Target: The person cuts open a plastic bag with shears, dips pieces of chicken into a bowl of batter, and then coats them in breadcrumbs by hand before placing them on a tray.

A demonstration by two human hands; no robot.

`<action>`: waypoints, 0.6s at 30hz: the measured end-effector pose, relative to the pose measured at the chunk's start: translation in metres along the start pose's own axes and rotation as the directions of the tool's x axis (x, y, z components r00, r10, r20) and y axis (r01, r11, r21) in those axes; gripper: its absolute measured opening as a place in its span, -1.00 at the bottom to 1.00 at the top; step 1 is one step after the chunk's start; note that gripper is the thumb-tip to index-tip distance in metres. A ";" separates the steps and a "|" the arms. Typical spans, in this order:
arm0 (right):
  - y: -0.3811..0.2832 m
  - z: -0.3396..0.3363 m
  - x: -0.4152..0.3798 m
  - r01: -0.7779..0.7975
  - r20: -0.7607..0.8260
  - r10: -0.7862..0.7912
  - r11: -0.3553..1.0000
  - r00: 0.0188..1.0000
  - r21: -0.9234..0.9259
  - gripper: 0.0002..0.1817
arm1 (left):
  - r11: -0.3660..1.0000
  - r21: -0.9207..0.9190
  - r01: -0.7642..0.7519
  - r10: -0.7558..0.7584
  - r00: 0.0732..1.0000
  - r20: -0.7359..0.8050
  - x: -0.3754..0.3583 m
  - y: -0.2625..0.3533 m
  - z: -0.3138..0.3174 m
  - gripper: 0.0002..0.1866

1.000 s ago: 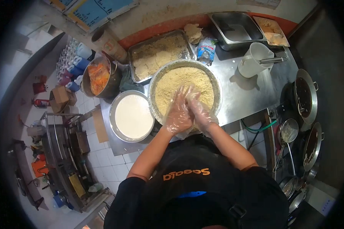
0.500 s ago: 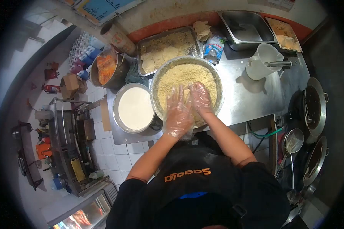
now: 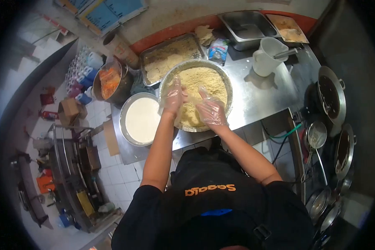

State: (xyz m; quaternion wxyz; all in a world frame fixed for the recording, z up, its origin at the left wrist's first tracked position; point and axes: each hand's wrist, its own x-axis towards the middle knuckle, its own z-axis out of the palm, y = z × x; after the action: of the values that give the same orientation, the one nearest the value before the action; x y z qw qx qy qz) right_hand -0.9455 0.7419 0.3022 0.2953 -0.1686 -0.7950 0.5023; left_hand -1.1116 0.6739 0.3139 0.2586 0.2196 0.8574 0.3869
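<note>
A large round metal bowl (image 3: pixel 228 77) holds yellowish breadcrumb-like coating (image 3: pixel 200 79). My left hand (image 3: pixel 173 99), in a clear plastic glove, is at the bowl's left side with its fingers stretched upward and apart from the thumb. Over the bowl's near right part is my right hand (image 3: pixel 211 110), gloved the same way, one digit extended and the others partly hidden against the crumbs. I see nothing held in either hand. Left of the bowl stands a smaller metal bowl of creamy white batter (image 3: pixel 142 121).
Behind the bowl lies a crumb-covered tray (image 3: pixel 171 60). A white jug (image 3: pixel 267 58) with a metal-handled utensil and a deep steel pan (image 3: pixel 249 27) stand on the steel table (image 3: pixel 254 104). Orange pieces in a bag fill a pot (image 3: pixel 111 83) at left. Dark woks (image 3: pixel 331 93) sit at right.
My hands have moved apart, the left toward the bowl's left rim and the right down over the near crumbs. The camera view has shifted, so the table appears slightly further left and up.
</note>
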 end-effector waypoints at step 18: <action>-0.086 0.025 -0.104 0.180 0.059 -0.187 0.738 0.981 -0.650 -0.48 | 0.960 -0.221 -0.173 0.269 0.793 0.547 -0.061 0.003 0.004 -0.39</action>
State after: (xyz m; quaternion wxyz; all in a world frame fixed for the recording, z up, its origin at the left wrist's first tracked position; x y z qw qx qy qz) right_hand -0.8794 0.6279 0.3402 0.2702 -0.1844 -0.9311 0.1616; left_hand -1.0614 0.6433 0.3306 0.4734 0.4028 0.6746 0.3982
